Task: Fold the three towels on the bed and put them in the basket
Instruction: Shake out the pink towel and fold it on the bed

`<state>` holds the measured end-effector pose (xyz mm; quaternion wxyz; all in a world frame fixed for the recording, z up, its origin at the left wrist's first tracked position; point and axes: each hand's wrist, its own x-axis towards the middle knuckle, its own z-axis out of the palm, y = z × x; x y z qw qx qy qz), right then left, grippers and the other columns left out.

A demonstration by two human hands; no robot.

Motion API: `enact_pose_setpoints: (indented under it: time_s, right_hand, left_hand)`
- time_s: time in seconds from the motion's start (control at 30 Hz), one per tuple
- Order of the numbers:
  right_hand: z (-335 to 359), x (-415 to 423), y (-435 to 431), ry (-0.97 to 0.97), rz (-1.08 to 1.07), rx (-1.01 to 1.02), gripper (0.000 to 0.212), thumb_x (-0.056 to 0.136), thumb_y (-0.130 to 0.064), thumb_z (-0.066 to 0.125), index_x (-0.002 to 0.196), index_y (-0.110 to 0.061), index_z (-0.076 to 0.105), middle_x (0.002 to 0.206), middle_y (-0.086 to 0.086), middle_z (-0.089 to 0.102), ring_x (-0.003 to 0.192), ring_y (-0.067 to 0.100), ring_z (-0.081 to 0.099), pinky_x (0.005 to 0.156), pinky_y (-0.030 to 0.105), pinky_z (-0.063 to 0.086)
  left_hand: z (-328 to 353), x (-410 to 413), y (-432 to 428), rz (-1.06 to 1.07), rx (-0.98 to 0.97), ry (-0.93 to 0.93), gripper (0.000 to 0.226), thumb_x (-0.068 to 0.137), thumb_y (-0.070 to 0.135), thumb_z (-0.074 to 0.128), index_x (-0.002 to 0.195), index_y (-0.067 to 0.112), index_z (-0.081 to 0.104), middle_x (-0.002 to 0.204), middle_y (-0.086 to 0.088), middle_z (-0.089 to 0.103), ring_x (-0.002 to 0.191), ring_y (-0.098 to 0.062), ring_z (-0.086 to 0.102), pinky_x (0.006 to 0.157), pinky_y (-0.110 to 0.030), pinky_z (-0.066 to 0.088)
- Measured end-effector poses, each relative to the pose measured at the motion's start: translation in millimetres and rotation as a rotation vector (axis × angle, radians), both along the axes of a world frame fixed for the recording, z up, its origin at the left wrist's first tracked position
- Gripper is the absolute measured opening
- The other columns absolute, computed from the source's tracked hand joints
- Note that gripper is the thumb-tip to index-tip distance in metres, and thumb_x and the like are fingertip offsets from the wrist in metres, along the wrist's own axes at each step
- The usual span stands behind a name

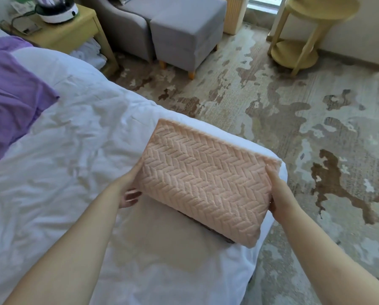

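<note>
Towel (206, 183) between hands (279, 194), over bed (69, 150)

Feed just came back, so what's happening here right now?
A person holds a folded towel with both hands, left hand at its left end, right hand at its right end, near edge raised off the bed. A purple cloth lies at the bed's far left. A ribbed bin, likely the basket, stands across the room; the towel is not in it yet.
</note>
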<state>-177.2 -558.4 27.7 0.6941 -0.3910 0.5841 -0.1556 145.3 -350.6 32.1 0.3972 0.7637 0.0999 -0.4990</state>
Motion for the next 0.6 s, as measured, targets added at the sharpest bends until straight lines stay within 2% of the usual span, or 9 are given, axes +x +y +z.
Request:
enact_pose_setpoints:
  time_s: [0.03,0.1,0.2,0.27,0.33,0.4,0.47,0.53,0.6]
  right_hand:
    - [2,3,-1,-0.013,-0.011,0.007,0.060,0.081,-0.063,0.058,0.121,-0.019,0.060,0.113,0.005,0.068,0.104,0.026,0.065,0.091,0.047,0.052]
    - [6,7,-2,-0.006,-0.059,-0.001,0.050,0.085,-0.052,0.061,0.115,-0.012,0.060,0.114,0.009,0.067,0.102,0.028,0.065,0.091,0.047,0.052]
    - [11,8,-2,0.019,-0.122,-0.061,0.034,0.092,-0.039,0.057,0.104,-0.008,0.063,0.113,0.015,0.066,0.101,0.029,0.064,0.090,0.048,0.052]
    - [12,7,-2,0.017,-0.158,-0.096,0.037,0.093,-0.036,0.056,0.109,-0.003,0.062,0.113,0.016,0.066,0.101,0.030,0.064,0.090,0.048,0.053]
    - [10,7,1,0.017,-0.170,-0.110,0.041,0.093,-0.035,0.056,0.112,0.001,0.060,0.109,0.016,0.066,0.096,0.029,0.065,0.085,0.045,0.055]
    - [6,9,7,0.033,-0.162,-0.116,0.041,0.093,-0.037,0.055,0.108,0.001,0.059,0.097,0.013,0.064,0.084,0.025,0.062,0.069,0.037,0.055]
    - [-2,11,12,0.069,-0.155,-0.123,0.041,0.094,-0.040,0.052,0.107,-0.001,0.056,0.089,0.009,0.058,0.075,0.021,0.057,0.060,0.033,0.049]
    - [-7,11,16,0.116,-0.141,-0.127,0.045,0.094,-0.043,0.051,0.109,-0.002,0.053,0.091,0.009,0.056,0.076,0.022,0.055,0.064,0.036,0.047]
    - [-10,12,16,0.162,-0.115,-0.165,0.050,0.092,-0.047,0.053,0.116,-0.003,0.050,0.103,0.010,0.053,0.089,0.024,0.054,0.073,0.039,0.047]
  left_hand:
    - [-1,-6,2,0.005,-0.103,0.057,0.074,0.055,0.077,0.069,0.111,0.028,0.062,0.105,0.005,0.069,0.088,-0.013,0.067,0.068,-0.027,0.053]
    - [3,-12,-6,0.016,-0.284,0.020,0.036,0.078,0.057,0.066,0.105,0.033,0.064,0.097,0.010,0.074,0.081,-0.005,0.069,0.064,-0.021,0.053]
    - [25,-13,-28,0.064,-0.338,-0.173,0.016,0.078,0.047,0.069,0.090,0.037,0.071,0.093,0.014,0.073,0.092,-0.008,0.066,0.072,-0.026,0.053]
    - [34,-5,-40,0.083,-0.398,-0.196,0.021,0.074,0.045,0.072,0.093,0.035,0.071,0.099,0.009,0.072,0.096,-0.013,0.066,0.067,-0.027,0.053]
    - [31,5,-45,0.105,-0.418,-0.197,0.038,0.073,0.043,0.075,0.108,0.030,0.067,0.108,0.002,0.071,0.098,-0.017,0.067,0.070,-0.030,0.055]
    - [23,10,-44,0.119,-0.348,-0.210,0.055,0.072,0.042,0.078,0.121,0.023,0.061,0.115,-0.002,0.068,0.102,-0.021,0.065,0.082,-0.038,0.056]
    - [8,10,-37,0.123,-0.240,-0.214,0.059,0.074,0.041,0.078,0.124,0.017,0.058,0.117,-0.006,0.065,0.103,-0.024,0.064,0.085,-0.041,0.056]
    - [-6,6,-30,0.111,-0.139,-0.222,0.060,0.077,0.041,0.075,0.125,0.011,0.055,0.120,-0.010,0.062,0.105,-0.028,0.061,0.087,-0.043,0.055]
    - [-10,-1,-27,0.068,-0.001,-0.370,0.064,0.077,0.046,0.071,0.125,0.010,0.050,0.126,-0.011,0.056,0.109,-0.031,0.056,0.090,-0.040,0.051]
